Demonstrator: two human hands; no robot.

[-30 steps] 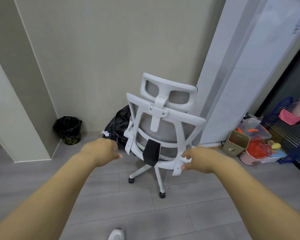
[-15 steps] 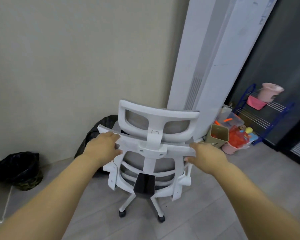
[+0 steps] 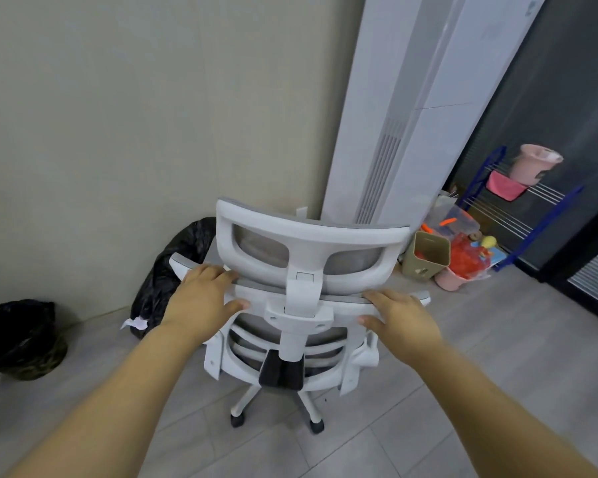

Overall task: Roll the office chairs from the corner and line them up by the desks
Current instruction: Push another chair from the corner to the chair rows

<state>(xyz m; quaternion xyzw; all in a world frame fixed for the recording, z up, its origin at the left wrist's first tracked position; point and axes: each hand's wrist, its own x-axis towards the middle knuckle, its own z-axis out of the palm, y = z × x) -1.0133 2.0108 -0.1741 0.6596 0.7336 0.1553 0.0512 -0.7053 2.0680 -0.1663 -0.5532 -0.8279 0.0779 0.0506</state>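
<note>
Left hand [image 3: 201, 298]: grips top rail of chair [image 3: 301, 281] back, left side.
Right hand [image 3: 399, 319]: grips same rail, right side.
Chair: on floor [image 3: 463, 391], in corner, back toward person.
Beyond: black bag [image 3: 166, 277], wall [image 3: 118, 115].

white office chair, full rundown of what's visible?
The white office chair is seen from behind, upright in the corner: white plastic frame, grey mesh back and headrest, black lumbar piece, white star base on black casters. The left hand and right hand grip the backrest's top rail. A black bag sits just beyond it.
</note>
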